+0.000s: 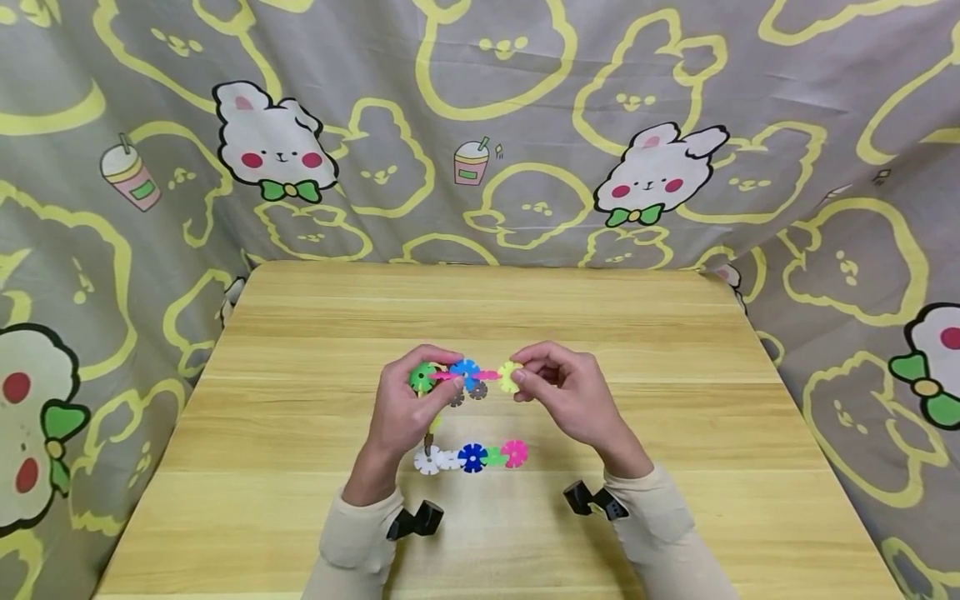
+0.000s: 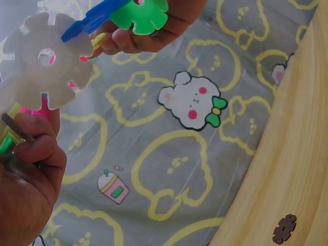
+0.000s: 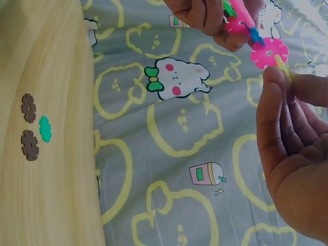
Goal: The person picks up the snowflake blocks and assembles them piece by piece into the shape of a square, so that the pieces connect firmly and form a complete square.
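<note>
My left hand (image 1: pixel 396 412) pinches a light blue snowflake disc (image 1: pixel 467 372) between thumb and fingers. The disc belongs to a chain of slotted plastic discs, with a green disc (image 1: pixel 422 377) beside the left palm. My right hand (image 1: pixel 581 396) pinches a yellow disc (image 1: pixel 507 377) at the chain's right end, joined through a pink disc (image 3: pixel 269 53) to the blue one. From the green end the chain turns toward me, partly behind the left hand, to a white disc (image 1: pixel 428 460). A dark blue disc (image 1: pixel 472 458) and an end pink disc (image 1: pixel 514 453) follow in that lower row.
Brown discs (image 3: pixel 29 145) and a loose green disc (image 3: pixel 45 129) lie on the wooden table (image 1: pixel 675 375), beyond the hands. A patterned curtain (image 1: pixel 525 183) surrounds the table at the back and sides. Black cameras (image 1: pixel 416 521) sit on both wrists.
</note>
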The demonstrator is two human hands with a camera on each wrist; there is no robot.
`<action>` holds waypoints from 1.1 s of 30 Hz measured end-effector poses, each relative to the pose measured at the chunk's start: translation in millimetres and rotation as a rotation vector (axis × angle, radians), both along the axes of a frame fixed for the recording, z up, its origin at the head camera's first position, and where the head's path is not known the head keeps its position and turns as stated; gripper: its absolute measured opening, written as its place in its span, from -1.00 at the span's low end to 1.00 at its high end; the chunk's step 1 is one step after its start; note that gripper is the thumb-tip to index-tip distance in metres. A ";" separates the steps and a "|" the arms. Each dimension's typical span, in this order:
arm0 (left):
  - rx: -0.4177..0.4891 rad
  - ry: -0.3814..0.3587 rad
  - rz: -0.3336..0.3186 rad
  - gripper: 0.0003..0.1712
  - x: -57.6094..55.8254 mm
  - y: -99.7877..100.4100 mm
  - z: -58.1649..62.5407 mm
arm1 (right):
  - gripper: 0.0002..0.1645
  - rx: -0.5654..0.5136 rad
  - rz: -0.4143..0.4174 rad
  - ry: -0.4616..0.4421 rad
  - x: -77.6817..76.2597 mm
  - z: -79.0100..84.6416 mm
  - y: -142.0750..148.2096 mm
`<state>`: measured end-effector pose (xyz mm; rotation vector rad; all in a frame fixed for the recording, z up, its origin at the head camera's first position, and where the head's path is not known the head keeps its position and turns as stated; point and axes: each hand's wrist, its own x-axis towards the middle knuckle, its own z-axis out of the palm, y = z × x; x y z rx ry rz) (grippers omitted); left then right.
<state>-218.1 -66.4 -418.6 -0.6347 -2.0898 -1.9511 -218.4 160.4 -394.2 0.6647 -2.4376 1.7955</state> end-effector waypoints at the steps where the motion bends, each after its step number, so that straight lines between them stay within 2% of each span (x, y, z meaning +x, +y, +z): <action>1: 0.002 -0.003 0.003 -0.79 0.2 0.4 0.0 | -0.85 -0.003 -0.002 0.011 0.2 -0.2 -0.3; 9: 0.002 -0.037 0.023 -0.81 1.0 4.7 0.4 | -0.87 -0.027 -0.078 0.098 3.1 -3.7 -4.8; 17: -0.029 -0.084 0.050 -0.81 2.7 7.4 0.8 | -0.87 0.005 -0.157 0.195 4.4 -4.9 -11.6; 27: -0.024 -0.079 0.043 -0.81 1.7 8.6 -1.6 | -0.87 -0.003 -0.161 0.130 4.4 -7.6 -12.2; 33: -0.030 -0.059 0.046 -0.78 1.1 8.9 -4.3 | -0.86 0.001 -0.155 0.129 2.4 -8.4 -10.1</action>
